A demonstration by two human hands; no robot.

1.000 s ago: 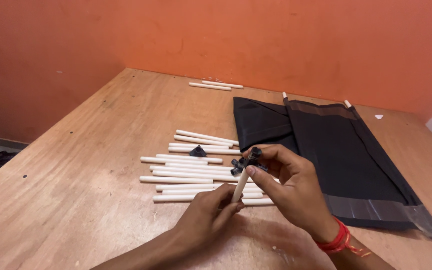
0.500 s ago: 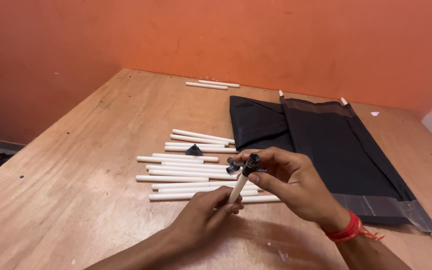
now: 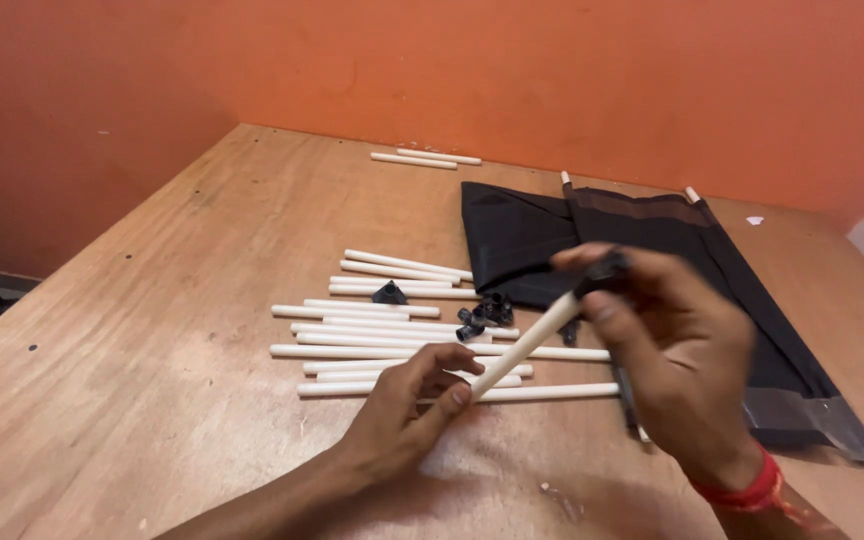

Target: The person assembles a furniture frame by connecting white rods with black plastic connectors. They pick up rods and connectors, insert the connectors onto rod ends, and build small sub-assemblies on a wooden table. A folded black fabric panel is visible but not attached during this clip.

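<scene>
The left hand pinches the lower end of a white tube; the right hand closes on a black connector at the tube's upper end, so the tube slants up between them. Just beyond the left-hand fingers lie loose white tubes with small black connectors. Behind the right hand lies black fabric on the wooden table.

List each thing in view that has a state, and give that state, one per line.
white rod: lifted off the table, tilted, held at both ends.
black connector: on the rod's upper end, pinched by fingers.
left hand: gripping the rod's lower end.
right hand: closed on the connector.
loose white rods: lying flat on the wooden table.
black fabric: spread flat, partly folded.
spare black connectors: loose among the rods.
</scene>
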